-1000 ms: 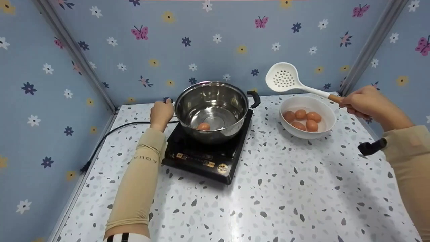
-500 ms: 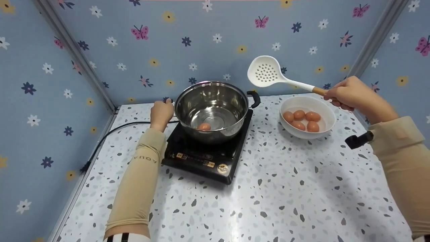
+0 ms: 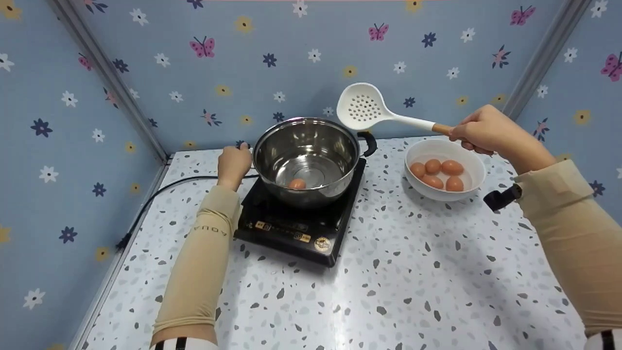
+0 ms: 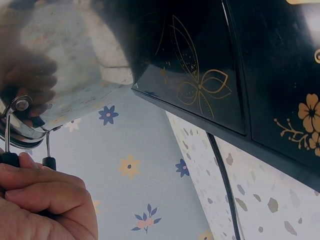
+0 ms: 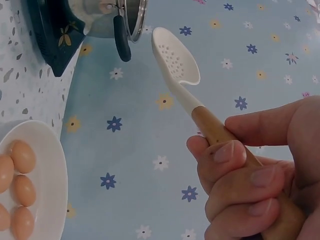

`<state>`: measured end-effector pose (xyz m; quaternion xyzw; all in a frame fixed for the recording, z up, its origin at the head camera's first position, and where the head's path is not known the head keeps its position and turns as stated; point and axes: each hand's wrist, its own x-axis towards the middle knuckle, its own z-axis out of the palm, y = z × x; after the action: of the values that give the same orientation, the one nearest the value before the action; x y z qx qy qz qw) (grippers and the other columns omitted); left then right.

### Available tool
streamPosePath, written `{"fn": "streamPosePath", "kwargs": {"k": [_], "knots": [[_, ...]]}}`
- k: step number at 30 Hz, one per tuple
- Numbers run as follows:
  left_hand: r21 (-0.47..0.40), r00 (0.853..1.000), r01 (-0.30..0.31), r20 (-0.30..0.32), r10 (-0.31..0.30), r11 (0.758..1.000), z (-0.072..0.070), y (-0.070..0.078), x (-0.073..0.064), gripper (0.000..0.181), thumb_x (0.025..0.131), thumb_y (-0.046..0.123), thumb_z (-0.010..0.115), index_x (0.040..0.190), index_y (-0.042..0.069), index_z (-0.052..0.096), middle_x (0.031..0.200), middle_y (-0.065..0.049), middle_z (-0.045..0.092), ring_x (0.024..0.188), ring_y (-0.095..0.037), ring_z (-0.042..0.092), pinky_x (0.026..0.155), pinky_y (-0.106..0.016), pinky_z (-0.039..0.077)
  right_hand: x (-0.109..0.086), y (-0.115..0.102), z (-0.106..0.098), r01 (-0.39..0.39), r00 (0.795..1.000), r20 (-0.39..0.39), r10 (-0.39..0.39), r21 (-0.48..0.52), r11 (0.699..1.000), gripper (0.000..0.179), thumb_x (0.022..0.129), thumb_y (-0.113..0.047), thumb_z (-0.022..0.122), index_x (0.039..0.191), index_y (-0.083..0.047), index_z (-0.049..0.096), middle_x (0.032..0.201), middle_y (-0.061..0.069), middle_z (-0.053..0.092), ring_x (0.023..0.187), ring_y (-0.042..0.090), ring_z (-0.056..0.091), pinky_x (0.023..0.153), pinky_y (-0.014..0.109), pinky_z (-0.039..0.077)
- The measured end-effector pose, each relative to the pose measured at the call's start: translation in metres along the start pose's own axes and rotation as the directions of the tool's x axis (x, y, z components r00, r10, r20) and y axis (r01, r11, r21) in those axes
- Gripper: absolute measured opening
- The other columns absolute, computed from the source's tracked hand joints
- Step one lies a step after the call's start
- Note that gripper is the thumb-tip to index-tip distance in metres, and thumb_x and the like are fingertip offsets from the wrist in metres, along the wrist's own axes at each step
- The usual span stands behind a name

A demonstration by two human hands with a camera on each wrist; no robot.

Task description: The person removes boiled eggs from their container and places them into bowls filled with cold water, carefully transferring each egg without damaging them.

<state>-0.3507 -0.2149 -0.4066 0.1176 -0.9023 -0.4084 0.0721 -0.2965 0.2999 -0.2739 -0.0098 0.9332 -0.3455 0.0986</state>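
My left hand (image 3: pixel 234 165) grips the black side handle (image 4: pixel 49 163) of a steel pot (image 3: pixel 311 194), its fingers curled round it in the left wrist view. One brown egg (image 3: pixel 297 183) lies at the bottom of the pot. My right hand (image 3: pixel 493 132) holds a white slotted skimmer (image 3: pixel 362 107) by its wooden handle (image 5: pixel 212 125). The skimmer's perforated head is raised near the pot's right rim, with nothing on it. Below the right hand stands a white bowl (image 3: pixel 444 195) with several brown eggs (image 3: pixel 452 167) in it.
The pot sits on a black induction cooker (image 3: pixel 286 240), whose black cord (image 3: pixel 167 187) runs left across the speckled table (image 3: pixel 398 282). Close behind the table rises a blue flowered wall (image 3: pixel 311 53). The pot's other handle (image 3: pixel 369 144) points right, toward the bowl.
The right hand has moved left with the skimmer, from over the bowl's far side toward the pot. The egg in the pot has shifted slightly right. The left hand stays put.
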Motion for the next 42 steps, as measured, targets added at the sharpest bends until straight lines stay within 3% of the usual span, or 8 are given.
{"fn": "streamPosePath", "kwargs": {"k": [12,23,27,32,42], "knots": [[-0.008,1.000,0.001,-0.014,-0.001,1.000,0.001,0.000,0.001,0.054,0.117,0.029,0.036,0.116,-0.012,0.071,0.130,-0.038,0.069,0.119,-0.050,0.069,0.102,-0.060,0.053,0.004,-0.026,0.009,0.039,0.998,0.046,-0.035,-0.090,0.995,0.030,0.105,-0.024,0.065,0.114,0.003,0.074,0.063,-0.004,0.057,0.053,0.008,0.044,0.050,0.027,0.038],[-0.002,1.000,0.011,-0.008,-0.011,1.000,0.002,0.000,0.002,0.056,0.117,0.030,0.035,0.124,-0.013,0.069,0.132,-0.037,0.069,0.122,-0.049,0.068,0.103,-0.059,0.052,0.008,-0.044,0.018,0.084,0.993,0.095,-0.066,-0.205,0.975,0.034,0.103,-0.025,0.064,0.115,0.004,0.077,0.062,-0.003,0.054,0.054,0.012,0.042,0.050,0.030,0.037],[0.006,1.000,0.023,-0.003,-0.023,1.000,0.001,0.000,0.003,0.057,0.117,0.030,0.035,0.133,-0.015,0.066,0.136,-0.038,0.067,0.127,-0.051,0.066,0.107,-0.060,0.052,0.010,-0.049,0.021,0.107,0.991,0.108,-0.083,-0.238,0.965,0.038,0.103,-0.024,0.062,0.123,0.004,0.077,0.062,-0.002,0.053,0.054,0.012,0.042,0.051,0.030,0.039],[0.015,1.000,0.029,-0.003,-0.029,0.999,0.001,0.000,0.003,0.057,0.117,0.031,0.036,0.130,-0.015,0.067,0.134,-0.038,0.067,0.125,-0.051,0.067,0.105,-0.060,0.052,0.013,-0.055,0.026,0.118,0.989,0.124,-0.085,-0.289,0.950,0.041,0.102,-0.022,0.061,0.129,0.005,0.075,0.068,0.002,0.060,0.057,0.014,0.045,0.054,0.031,0.041],[0.011,1.000,0.006,-0.012,-0.006,1.000,0.001,-0.001,0.004,0.057,0.117,0.030,0.036,0.129,-0.016,0.067,0.134,-0.040,0.067,0.124,-0.052,0.067,0.105,-0.061,0.053,0.021,-0.069,0.033,0.139,0.983,0.162,-0.082,-0.380,0.915,0.035,0.101,-0.021,0.063,0.122,0.002,0.079,0.080,0.006,0.067,0.070,0.018,0.052,0.059,0.031,0.044]]}}
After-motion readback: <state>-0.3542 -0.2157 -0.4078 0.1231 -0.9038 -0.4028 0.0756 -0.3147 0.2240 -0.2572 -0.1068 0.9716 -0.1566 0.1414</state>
